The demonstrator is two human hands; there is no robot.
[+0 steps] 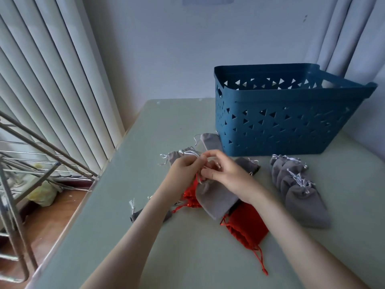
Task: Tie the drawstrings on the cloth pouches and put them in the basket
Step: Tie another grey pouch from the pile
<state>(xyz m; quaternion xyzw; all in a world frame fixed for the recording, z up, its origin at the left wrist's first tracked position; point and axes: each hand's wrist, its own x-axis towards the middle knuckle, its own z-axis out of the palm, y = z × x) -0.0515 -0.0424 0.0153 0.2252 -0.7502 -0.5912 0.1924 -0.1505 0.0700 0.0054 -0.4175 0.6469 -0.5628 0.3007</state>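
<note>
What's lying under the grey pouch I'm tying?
A red pouch pokes out beneath the left edge of the grey pouch. How far it runs underneath, and anything else there, is hidden by the cloth.

Soft dim daylight, wide-angle edge distortion.

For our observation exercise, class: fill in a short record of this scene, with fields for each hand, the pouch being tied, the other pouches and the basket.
left hand: pinches the white drawstring at the mouth of the gray pouch
right hand: pinches the same drawstring from the other side
gray pouch: body rests on the table, below the hands
cinched gray pouches: overlapping row right of the hands
red pouch: on the table beside the right forearm
basket: blue, perforated, far right of the table; inside hidden
</note>
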